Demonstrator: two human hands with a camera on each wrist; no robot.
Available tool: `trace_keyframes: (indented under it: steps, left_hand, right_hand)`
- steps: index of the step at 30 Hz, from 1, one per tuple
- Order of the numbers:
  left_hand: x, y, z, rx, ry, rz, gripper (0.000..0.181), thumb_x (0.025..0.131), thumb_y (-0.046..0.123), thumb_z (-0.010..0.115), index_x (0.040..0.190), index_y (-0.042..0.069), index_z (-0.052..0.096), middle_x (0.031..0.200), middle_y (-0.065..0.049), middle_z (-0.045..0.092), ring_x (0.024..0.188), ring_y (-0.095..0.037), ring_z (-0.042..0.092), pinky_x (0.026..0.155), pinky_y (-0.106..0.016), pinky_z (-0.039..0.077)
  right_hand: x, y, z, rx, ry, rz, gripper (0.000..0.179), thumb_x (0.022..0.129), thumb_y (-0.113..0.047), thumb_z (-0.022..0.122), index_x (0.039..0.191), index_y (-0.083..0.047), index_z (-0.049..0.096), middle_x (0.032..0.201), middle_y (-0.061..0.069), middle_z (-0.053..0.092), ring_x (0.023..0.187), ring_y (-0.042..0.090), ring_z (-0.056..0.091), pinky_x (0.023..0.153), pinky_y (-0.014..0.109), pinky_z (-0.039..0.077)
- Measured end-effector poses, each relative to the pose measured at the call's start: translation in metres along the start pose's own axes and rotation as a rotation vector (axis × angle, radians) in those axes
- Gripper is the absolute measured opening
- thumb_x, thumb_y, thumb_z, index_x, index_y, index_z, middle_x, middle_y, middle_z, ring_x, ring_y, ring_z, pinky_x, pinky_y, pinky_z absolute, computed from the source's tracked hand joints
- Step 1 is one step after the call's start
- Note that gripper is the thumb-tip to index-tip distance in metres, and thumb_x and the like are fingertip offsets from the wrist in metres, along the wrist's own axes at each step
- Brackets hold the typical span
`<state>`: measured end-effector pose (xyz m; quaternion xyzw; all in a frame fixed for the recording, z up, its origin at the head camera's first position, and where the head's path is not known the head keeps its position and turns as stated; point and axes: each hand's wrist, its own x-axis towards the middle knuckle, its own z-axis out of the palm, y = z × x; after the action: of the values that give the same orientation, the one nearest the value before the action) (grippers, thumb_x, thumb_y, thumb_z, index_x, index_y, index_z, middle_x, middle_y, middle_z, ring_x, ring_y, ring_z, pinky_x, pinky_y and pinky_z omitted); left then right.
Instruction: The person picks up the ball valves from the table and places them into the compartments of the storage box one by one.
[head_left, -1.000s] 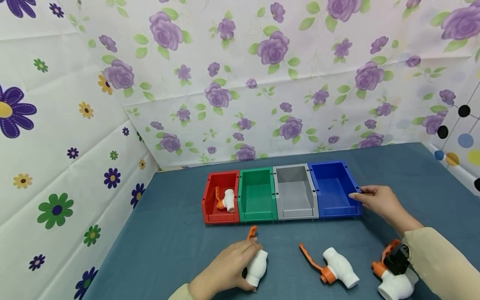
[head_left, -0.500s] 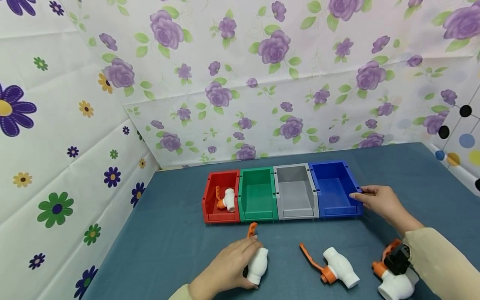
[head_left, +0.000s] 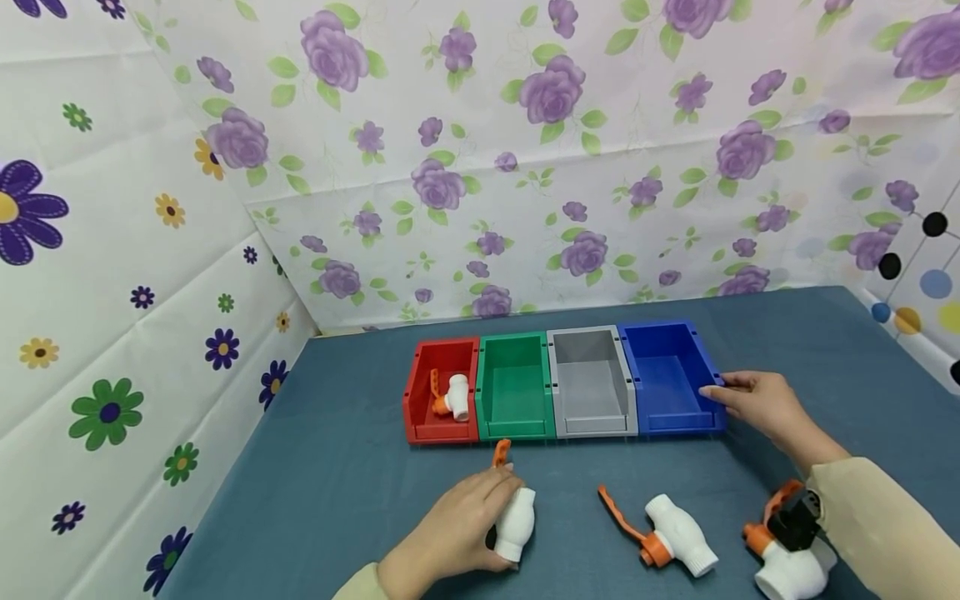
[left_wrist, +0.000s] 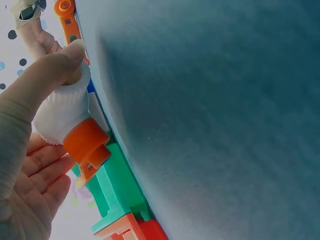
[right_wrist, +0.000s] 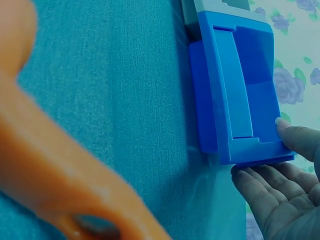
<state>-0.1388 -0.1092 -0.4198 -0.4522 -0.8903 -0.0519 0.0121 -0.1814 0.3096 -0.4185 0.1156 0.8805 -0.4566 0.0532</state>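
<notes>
My left hand (head_left: 465,521) holds a white ball valve (head_left: 516,525) with an orange lever, in front of the red and green bins. In the left wrist view the thumb presses one ribbed end of the valve (left_wrist: 62,115), fingers on its far side. The orange lever points toward the green bin (head_left: 517,387). My right hand (head_left: 761,404) pinches the right wall of the blue bin (head_left: 667,375); in the right wrist view the thumb (right_wrist: 295,135) is over the rim and the fingers lie outside. Another ball valve (head_left: 457,398) lies in the red bin (head_left: 420,425).
A grey bin (head_left: 592,379) stands between the green and blue ones, all in one row. On the blue-grey table (head_left: 337,467) lies a third white valve (head_left: 681,533) with its orange lever. Another valve (head_left: 791,571) lies under my right forearm, partly hidden by a black wrist camera (head_left: 795,518).
My left hand, with the ball valve, has shifted slightly forward toward the bins. The right hand keeps its hold on the blue bin, and the bins stay in place.
</notes>
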Motion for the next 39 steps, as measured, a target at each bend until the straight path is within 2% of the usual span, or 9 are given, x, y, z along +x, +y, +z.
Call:
trace_keyframes:
  steps: [7, 14, 22, 31, 39]
  left_hand:
    - [0.003, 0.000, -0.003, -0.009, -0.003, -0.023, 0.081, 0.068, 0.047, 0.082, 0.131, 0.009, 0.049, 0.135, -0.006, 0.054, 0.129, -0.021, 0.047, 0.103, -0.038, 0.044]
    - [0.005, 0.001, -0.004, -0.015, 0.033, -0.023, 0.081, 0.068, 0.046, 0.083, 0.130, 0.008, 0.049, 0.135, -0.009, 0.053, 0.128, -0.022, 0.048, 0.103, -0.038, 0.045]
    - [0.010, -0.004, -0.009, -0.051, 0.113, -0.038, 0.082, 0.067, 0.046, 0.084, 0.130, 0.007, 0.049, 0.133, -0.010, 0.054, 0.128, -0.024, 0.048, 0.101, -0.039, 0.046]
    - [0.020, -0.007, -0.022, -0.171, 0.225, -0.078, 0.080, 0.065, 0.038, 0.087, 0.128, 0.005, 0.050, 0.133, -0.012, 0.053, 0.126, -0.027, 0.048, 0.095, -0.041, 0.050]
    - [0.028, -0.008, -0.032, -0.124, 0.275, -0.053, 0.081, 0.064, 0.038, 0.088, 0.128, 0.004, 0.051, 0.132, -0.010, 0.054, 0.128, -0.025, 0.048, 0.097, -0.040, 0.049]
  right_hand:
    - [-0.001, -0.001, -0.001, 0.002, -0.016, 0.009, 0.083, 0.093, -0.044, 0.056, 0.138, 0.019, 0.029, 0.136, 0.040, 0.038, 0.121, 0.046, 0.049, 0.089, 0.044, 0.052]
    - [-0.002, 0.001, 0.001, 0.002, -0.016, 0.023, 0.083, 0.093, -0.044, 0.057, 0.138, 0.019, 0.029, 0.136, 0.039, 0.038, 0.121, 0.045, 0.049, 0.089, 0.044, 0.051]
    - [-0.001, 0.000, -0.001, 0.011, -0.031, 0.004, 0.086, 0.092, -0.048, 0.055, 0.140, 0.018, 0.027, 0.137, 0.039, 0.037, 0.123, 0.045, 0.047, 0.090, 0.044, 0.051]
    - [0.000, -0.003, -0.002, 0.009, -0.031, 0.011, 0.086, 0.091, -0.048, 0.057, 0.140, 0.017, 0.029, 0.139, 0.039, 0.035, 0.123, 0.045, 0.047, 0.090, 0.043, 0.051]
    - [0.000, -0.003, -0.002, 0.012, -0.019, 0.015, 0.086, 0.091, -0.047, 0.057, 0.140, 0.018, 0.028, 0.138, 0.039, 0.036, 0.123, 0.045, 0.047, 0.091, 0.043, 0.051]
